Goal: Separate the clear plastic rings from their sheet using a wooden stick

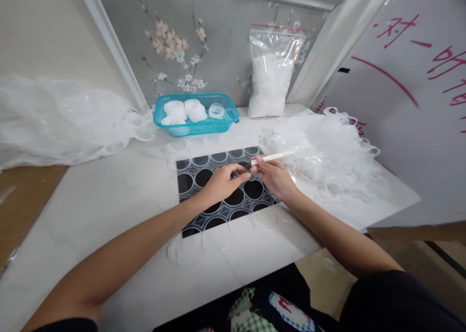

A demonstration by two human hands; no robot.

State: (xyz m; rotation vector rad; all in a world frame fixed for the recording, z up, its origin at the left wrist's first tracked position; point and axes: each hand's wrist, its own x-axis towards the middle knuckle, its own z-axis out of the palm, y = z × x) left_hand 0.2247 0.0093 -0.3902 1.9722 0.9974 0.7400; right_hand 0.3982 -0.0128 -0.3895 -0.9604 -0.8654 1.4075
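My right hand (275, 176) is closed around a slim white stick-shaped tool (274, 156), whose near end points left toward my other hand. What kind of tool it is, I cannot make out. My left hand (227, 180) is closed in a loose pinch by that end; whatever its fingertips hold is too small to name. Both hands are over a black rectangular sheet (185, 182) patterned with circles. Thin translucent rings (217, 237) lie on the sheet and overlap its front edge.
A blue plastic basket (233, 113) with several white ring bundles stands behind the sheet. A zip bag (271, 79) of white material leans on the wall. Heaps of translucent rings lie at right (331, 157) and left (65, 118). A whiteboard (411, 142) bounds the right side.
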